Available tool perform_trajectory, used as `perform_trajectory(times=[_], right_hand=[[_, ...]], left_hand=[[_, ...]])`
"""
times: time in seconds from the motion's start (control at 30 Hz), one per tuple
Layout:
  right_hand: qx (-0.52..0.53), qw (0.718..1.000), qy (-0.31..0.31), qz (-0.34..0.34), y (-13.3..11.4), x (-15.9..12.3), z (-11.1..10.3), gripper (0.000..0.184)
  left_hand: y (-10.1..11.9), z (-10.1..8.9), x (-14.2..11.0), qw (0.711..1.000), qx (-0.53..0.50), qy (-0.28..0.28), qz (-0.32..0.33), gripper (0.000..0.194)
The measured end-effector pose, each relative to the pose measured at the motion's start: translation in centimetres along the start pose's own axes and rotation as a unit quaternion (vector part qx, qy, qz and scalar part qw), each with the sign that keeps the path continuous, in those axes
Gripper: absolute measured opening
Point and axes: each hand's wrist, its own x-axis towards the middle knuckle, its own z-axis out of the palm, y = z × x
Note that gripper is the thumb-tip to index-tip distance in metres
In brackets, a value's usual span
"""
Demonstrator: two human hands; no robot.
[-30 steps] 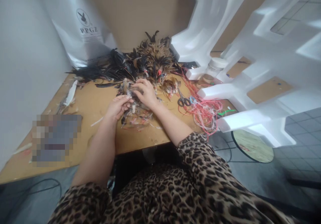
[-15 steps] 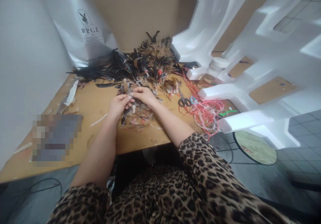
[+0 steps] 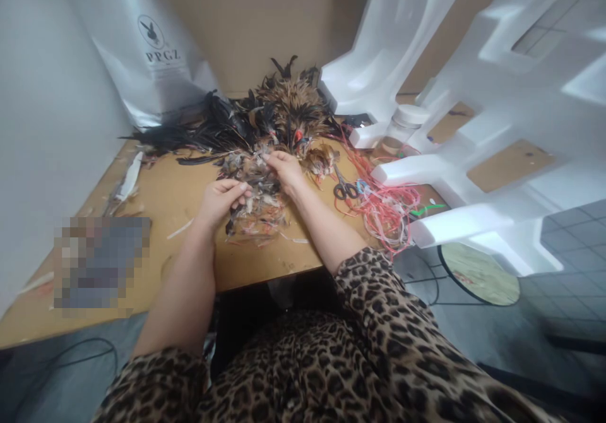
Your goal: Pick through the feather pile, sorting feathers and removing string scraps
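A loose heap of small brown, grey and white feathers (image 3: 261, 186) lies in front of me on the wooden table. My left hand (image 3: 220, 203) is closed at its left side, thumb and index finger pinched together; whatever is between the fingertips is too small to make out. At the heap's far right edge, my right hand (image 3: 288, 172) reaches in with closed fingers among the feather tips. What those fingers grip, if anything, cannot be seen. Behind both hands lie long black feathers (image 3: 203, 129) and a large brown feather bundle (image 3: 296, 98).
Black-handled scissors (image 3: 345, 189) and tangled pink and white strings (image 3: 386, 211) lie to the right, beside white foam pieces (image 3: 416, 173) and a lidded jar (image 3: 408, 120). On the left are a white feather (image 3: 130, 177) and a blurred-out flat object (image 3: 106, 259). A silver bag (image 3: 163, 82) stands behind.
The hands were together at the fingertips over the feather heap and are now apart. My right hand has moved away to the heap's far side; the left has stayed nearly in place.
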Motion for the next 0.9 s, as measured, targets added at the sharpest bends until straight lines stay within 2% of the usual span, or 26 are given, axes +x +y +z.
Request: perform_trajectory(times=[0.1,0.23,0.3,0.37,0.43,0.5,0.63,0.9], right_hand=[[0.024,1.000,-0.009,-0.004,-0.3,0.0,-0.2,0.031],[0.021,0.999,-0.048,-0.007,-0.4,-0.4,0.1,0.036],[0.009,0.997,-0.076,-0.007,-0.3,-0.5,0.3,0.038],[-0.012,0.994,-0.104,-0.010,0.0,-0.6,0.4,0.039],[-0.035,0.991,-0.129,-0.014,0.2,-0.8,0.5,0.039],[-0.051,0.987,-0.154,-0.015,0.3,-1.0,0.7,0.038],[-0.070,0.980,-0.185,-0.011,0.1,-1.8,1.3,0.035],[-0.084,0.982,-0.169,0.005,0.4,-2.1,1.8,0.025]], left_hand=[[0.0,0.1,-0.1,1.000,0.028,0.001,-0.011,0.022],[-0.5,0.0,0.7,0.992,0.040,0.115,0.023,0.034],[-0.6,-0.3,1.0,0.984,0.027,0.167,0.054,0.031],[-0.5,-0.5,1.1,0.979,-0.006,0.195,0.064,0.027],[-0.3,-0.4,1.1,0.980,-0.044,0.186,0.047,0.026],[-0.1,-0.1,0.8,0.987,-0.064,0.149,0.020,0.027],[-0.1,0.5,0.6,0.993,-0.050,0.103,-0.009,0.023],[-0.5,0.6,0.9,0.988,-0.119,0.095,-0.014,0.017]])
